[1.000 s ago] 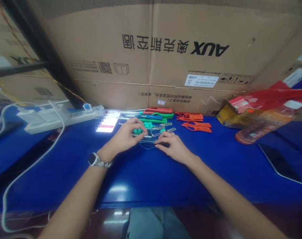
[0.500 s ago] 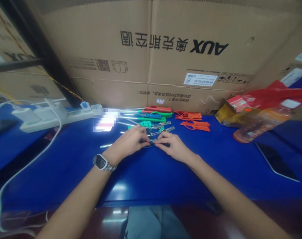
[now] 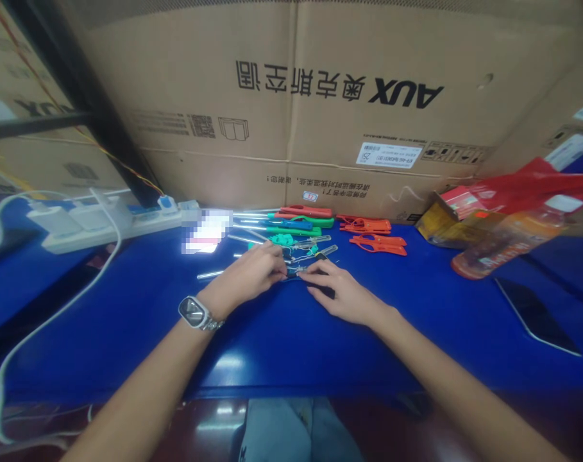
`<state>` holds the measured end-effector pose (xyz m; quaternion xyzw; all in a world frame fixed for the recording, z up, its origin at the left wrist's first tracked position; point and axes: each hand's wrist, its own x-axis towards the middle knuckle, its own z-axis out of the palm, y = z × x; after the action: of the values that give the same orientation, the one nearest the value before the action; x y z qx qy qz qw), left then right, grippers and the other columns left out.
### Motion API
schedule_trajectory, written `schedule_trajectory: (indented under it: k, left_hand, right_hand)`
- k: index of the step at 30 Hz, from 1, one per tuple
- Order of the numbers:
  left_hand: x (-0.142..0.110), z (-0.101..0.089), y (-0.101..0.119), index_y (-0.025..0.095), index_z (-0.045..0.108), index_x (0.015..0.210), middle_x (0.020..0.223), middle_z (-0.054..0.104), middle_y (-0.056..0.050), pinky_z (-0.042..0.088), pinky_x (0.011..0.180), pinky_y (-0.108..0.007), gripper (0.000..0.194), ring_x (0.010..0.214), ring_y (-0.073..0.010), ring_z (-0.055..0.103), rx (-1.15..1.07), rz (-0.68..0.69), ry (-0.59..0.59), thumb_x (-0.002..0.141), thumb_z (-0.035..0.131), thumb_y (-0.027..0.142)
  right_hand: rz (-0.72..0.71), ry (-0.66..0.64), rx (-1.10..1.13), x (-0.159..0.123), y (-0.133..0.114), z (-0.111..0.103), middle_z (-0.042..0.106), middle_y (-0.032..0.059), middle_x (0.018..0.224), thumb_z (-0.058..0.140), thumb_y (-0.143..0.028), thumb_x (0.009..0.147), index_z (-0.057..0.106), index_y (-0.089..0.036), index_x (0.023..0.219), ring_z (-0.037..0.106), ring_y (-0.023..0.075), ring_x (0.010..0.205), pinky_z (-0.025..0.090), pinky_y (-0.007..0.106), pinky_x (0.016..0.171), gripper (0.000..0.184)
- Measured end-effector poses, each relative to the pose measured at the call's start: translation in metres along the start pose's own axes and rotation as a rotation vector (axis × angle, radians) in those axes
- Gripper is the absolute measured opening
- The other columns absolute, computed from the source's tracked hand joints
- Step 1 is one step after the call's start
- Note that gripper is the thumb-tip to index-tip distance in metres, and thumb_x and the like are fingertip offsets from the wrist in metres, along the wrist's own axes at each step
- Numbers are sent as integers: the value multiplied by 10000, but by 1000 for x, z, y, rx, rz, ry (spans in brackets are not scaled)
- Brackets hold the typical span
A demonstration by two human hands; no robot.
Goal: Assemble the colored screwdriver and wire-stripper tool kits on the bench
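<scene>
Your right hand (image 3: 346, 292) has just loosened: half a second ago its fingertips were close together; now they stand apart, the upper one at the thin wires (image 3: 301, 269). That leaves your left hand (image 3: 255, 273) doing the steadying, its fingers pinched together on a small dark part (image 3: 292, 274) between your hands, over the middle of the tabletop (image 3: 291, 346). A metal rod (image 3: 209, 275) shows beyond your left wrist, out of sight a second ago; it seems to belong to the piece you hold, but your hand hides the join. The rod's long axis runs roughly left to right, its bare end pointing left. Green parts (image 3: 281, 240) lie just on the far side.
</scene>
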<state>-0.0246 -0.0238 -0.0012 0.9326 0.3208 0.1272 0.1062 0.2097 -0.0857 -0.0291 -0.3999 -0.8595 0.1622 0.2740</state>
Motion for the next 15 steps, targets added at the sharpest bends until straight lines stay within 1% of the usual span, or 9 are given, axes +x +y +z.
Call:
schedule_trajectory:
  k: [4,9,15]
  left_hand:
    - [1,1,-3,182,710,854,942,644,-66,414,770,-341,124,917,-236,550,2,9,16,911,600,190]
    - [5,1,-4,185,725,906,958,651,-69,439,810,-357,121,954,-244,559,-33,14,-9,904,605,173]
    - [6,3,-7,181,723,890,946,652,-75,456,807,-362,136,937,-239,573,-84,36,-3,915,589,185]
  right_hand:
    - [4,9,-11,0,-2,1,627,78,1123,545,-201,944,676,-257,1238,602,207,1065,533,414,956,326]
    - [6,10,-24,0,-2,2,634,83,1116,534,-210,950,698,-216,1160,599,204,1068,534,404,960,266]
    - [2,12,-34,1,-3,2,637,82,1098,528,-209,954,699,-222,1128,592,213,1071,536,413,955,244]
